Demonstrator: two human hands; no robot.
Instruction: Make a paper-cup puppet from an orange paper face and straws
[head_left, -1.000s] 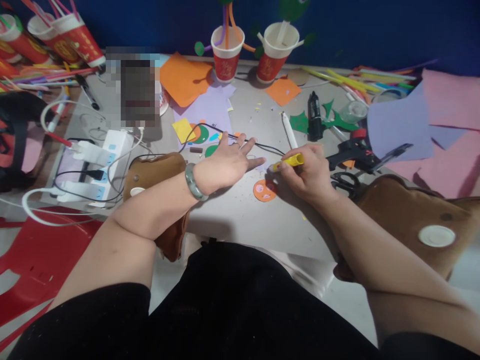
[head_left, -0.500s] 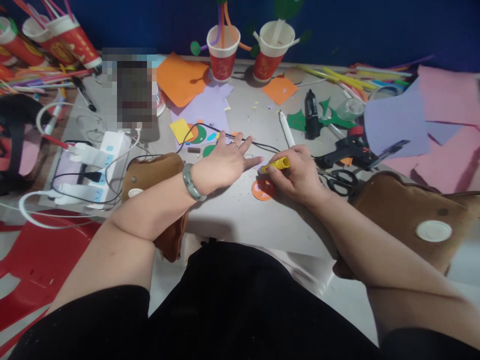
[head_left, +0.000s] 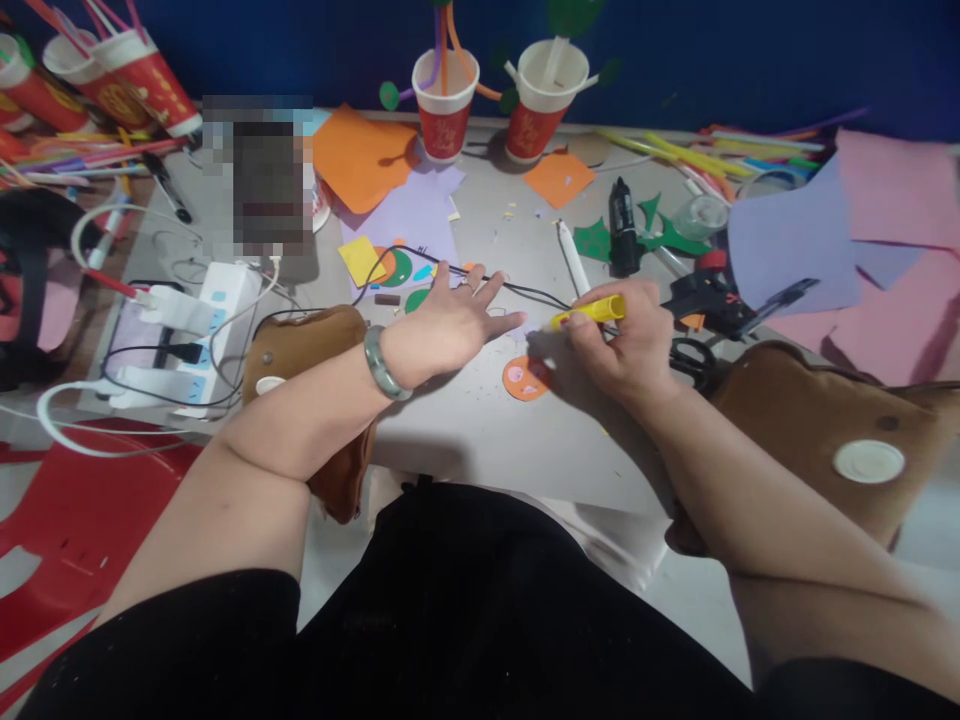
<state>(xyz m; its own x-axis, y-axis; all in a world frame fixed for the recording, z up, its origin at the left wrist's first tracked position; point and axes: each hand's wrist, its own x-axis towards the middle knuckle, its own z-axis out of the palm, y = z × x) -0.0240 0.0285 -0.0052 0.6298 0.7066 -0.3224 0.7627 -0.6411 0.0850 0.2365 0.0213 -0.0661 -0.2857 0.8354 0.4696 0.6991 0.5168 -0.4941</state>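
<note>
My right hand (head_left: 626,340) is closed round a yellow glue stick (head_left: 596,312), its pale tip pointing left and down toward the table. Just below and left of that tip lies an orange paper disc (head_left: 527,379) with small light purple pieces on it. A small light purple scrap (head_left: 517,325) rests above the disc, beside the fingertips of my left hand (head_left: 459,320). That left hand is palm down with its fingers spread, over the black cable, and holds nothing. A white pen (head_left: 573,258) lies behind the glue stick.
Two red-and-white paper cups (head_left: 444,125) stand at the back. Scissors (head_left: 694,362), a black glue gun (head_left: 697,300) and a black marker (head_left: 622,228) lie to the right. At left are a power strip (head_left: 217,335) and cables; brown pouches (head_left: 810,430) flank my arms.
My right hand has moved right and slightly up with the glue stick, away from the orange disc, which shows more fully now. My left hand has hardly moved.
</note>
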